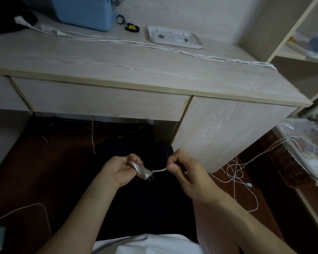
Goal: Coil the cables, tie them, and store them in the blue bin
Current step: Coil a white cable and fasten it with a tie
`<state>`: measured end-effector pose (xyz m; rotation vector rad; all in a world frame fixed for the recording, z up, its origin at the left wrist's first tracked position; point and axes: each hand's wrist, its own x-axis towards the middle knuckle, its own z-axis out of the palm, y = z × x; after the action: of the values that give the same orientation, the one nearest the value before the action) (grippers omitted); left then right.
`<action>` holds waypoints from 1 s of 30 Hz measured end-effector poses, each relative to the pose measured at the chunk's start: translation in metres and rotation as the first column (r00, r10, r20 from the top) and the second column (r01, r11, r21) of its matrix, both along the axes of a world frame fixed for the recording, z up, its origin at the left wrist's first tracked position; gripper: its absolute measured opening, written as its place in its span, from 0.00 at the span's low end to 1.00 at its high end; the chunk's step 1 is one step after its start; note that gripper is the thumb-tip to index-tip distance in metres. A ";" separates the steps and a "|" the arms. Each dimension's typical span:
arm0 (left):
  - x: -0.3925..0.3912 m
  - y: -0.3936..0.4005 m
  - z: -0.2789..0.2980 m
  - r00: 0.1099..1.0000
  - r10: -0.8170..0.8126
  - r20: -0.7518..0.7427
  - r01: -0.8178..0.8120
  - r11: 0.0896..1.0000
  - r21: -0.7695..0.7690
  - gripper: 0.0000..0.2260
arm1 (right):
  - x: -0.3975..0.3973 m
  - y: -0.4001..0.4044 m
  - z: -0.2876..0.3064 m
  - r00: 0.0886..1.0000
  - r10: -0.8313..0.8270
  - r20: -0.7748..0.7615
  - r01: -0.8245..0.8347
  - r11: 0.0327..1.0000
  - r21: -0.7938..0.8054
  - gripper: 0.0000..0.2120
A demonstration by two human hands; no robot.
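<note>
- A white plug [145,172] sits low in the middle of the view, over the person's dark lap, with its metal prongs pointing down and to the right.
- The left hand [118,170] grips the plug's body: fingers curled over the top, thumb underneath, so the plug juts out from the right side of the fist with only its prong end clear.
- A short flat white strip [159,170] runs from the plug rightward, nearly level, to the right hand [186,173].
- The right hand pinches the strip's far end between thumb and curled forefinger; the other fingers are folded in. Whether this strip is the cord itself or a tie, I cannot tell.
- The two hands are near each other but apart, the strip stretched between them.
- Right of the hands, on the dark floor, a thin white cable [235,173] lies in loose loops, with a small connector at one end, and rises toward a clear bag [301,142] at the right edge.
- Above, on the desk [117,70], a long white cord [173,49] lies across the top from far left to the right edge.
- The blue bin [84,11] stands at the back left of the desk, well apart from the hands.
- Right of the bin lie a small black-and-yellow item [131,27] and a white tray [174,37].
</note>
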<state>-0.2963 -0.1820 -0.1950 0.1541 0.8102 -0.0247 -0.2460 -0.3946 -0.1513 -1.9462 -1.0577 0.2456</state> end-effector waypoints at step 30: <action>-0.012 -0.024 0.028 0.712 -0.686 -0.150 0.363 0.176 0.915 0.21 | -0.003 0.005 -0.003 0.983 -0.139 -0.120 0.148 0.987 0.063 0.04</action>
<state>-0.3079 -0.2062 -0.1669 1.5329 0.3099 -0.2334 -0.2493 -0.3896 -0.1542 -1.9097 -0.8362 0.2335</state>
